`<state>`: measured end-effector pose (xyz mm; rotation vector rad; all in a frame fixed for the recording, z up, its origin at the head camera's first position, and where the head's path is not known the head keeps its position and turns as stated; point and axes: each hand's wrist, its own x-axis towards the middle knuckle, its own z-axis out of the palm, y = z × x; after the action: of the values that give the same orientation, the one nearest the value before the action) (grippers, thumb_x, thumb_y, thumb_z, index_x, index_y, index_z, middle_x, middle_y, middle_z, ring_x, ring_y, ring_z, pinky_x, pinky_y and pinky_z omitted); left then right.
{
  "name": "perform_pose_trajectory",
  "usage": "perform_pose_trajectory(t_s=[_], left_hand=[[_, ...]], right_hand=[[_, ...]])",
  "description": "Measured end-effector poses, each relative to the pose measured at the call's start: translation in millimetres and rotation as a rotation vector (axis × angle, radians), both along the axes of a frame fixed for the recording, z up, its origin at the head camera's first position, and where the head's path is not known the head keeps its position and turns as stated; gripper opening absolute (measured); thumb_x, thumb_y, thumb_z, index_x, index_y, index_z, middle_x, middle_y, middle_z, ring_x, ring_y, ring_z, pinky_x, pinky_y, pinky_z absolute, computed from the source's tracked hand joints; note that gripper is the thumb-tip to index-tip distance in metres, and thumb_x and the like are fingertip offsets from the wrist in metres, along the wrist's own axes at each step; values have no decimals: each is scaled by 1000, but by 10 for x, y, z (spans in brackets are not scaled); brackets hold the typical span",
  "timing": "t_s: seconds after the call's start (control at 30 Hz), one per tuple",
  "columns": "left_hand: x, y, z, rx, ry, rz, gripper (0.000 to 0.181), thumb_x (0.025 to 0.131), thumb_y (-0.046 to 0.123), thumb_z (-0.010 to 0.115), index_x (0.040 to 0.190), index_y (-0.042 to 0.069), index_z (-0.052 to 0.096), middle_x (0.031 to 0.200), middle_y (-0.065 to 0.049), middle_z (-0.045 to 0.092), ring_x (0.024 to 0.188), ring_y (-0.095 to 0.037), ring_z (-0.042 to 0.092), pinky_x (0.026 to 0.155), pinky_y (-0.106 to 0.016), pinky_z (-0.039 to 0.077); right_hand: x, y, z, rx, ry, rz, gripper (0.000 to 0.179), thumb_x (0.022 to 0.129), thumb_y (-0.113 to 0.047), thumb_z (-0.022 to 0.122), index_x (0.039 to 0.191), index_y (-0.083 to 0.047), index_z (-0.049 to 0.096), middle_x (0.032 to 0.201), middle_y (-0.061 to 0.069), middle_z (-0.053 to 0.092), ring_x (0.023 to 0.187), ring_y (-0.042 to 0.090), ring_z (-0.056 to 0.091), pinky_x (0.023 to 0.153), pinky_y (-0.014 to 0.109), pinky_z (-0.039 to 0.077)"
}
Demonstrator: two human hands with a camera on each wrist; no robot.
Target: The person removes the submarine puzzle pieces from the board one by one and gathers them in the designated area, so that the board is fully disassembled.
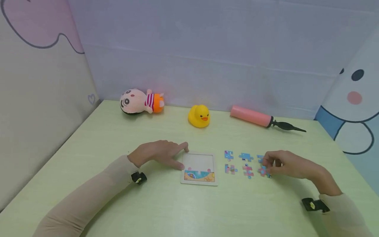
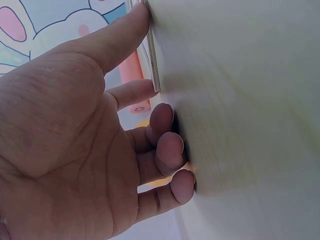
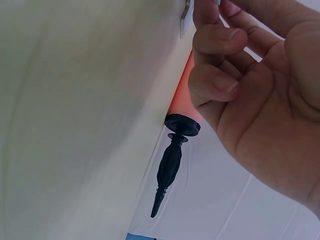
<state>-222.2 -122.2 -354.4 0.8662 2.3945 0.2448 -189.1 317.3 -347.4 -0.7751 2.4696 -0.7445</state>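
Observation:
A square puzzle tray point(image 1: 199, 183) lies on the table, its lower part filled with a blue and sandy beach picture and its upper part bare. My left hand point(image 1: 165, 153) is at its left side, thumb and index finger touching the edge; in the left wrist view the other fingers rest bent on the tabletop. Several loose jigsaw pieces point(image 1: 248, 171) lie in two rows right of the tray. At the right end of these rows, my right hand point(image 1: 291, 164) pinches a pink and blue jigsaw piece point(image 1: 263, 171) between thumb and fingertips. Its fingers partly cover another blue piece point(image 1: 260, 157).
Along the back of the table point(image 1: 165, 210) are a plush doll point(image 1: 136, 101) lying on its side, a yellow rubber duck point(image 1: 199, 117) and a pink hand pump point(image 1: 251, 116) with a black nozzle. Printed cloth walls stand behind and at both sides.

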Motion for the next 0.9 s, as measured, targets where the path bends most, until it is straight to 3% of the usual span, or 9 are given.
perform_pose_trajectory(t_s=[0.53,0.9], left_hand=[[1,0,-14,4,6,-5,60,92,50,68,138,24,39,97,-1,58,85,-21,55,79,-38,45],[10,0,-15,-8,19,-14,59,93,50,67,138,25,39,91,-1,57,84,-20,55,78,-37,44]], right_hand=[[12,-34,4,13,-40,-34,17,93,-23,72,96,-10,62,89,-1,57,76,10,54,65,26,45],[2,-256,56,1,-11,4,14,94,-21,72,97,-13,61,87,-3,56,75,10,53,62,25,44]])
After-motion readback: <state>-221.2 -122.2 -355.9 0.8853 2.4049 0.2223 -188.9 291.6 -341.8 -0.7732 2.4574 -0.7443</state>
